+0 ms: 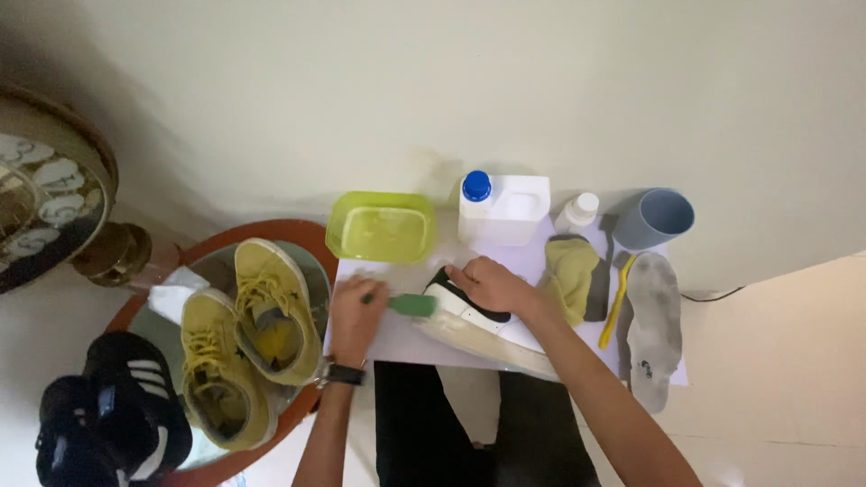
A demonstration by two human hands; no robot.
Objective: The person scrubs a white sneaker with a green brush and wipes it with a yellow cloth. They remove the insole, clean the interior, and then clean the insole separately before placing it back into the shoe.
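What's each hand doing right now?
Left hand: closed on a green-handled brush.
Right hand: gripping the white-and-black sneaker.

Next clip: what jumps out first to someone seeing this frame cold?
At centre, the right hand pins a white-and-black shoe on the white sheet while the left hand holds a green brush against it. Left of them, two yellow sneakers sit on a round tray; a lime tub stands behind.

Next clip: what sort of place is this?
Most likely a room at home, set up for cleaning shoes on the floor. A decorative clock leans by a plain wall, yellow shoes wait on a round tray, and a green tub of water stands by.
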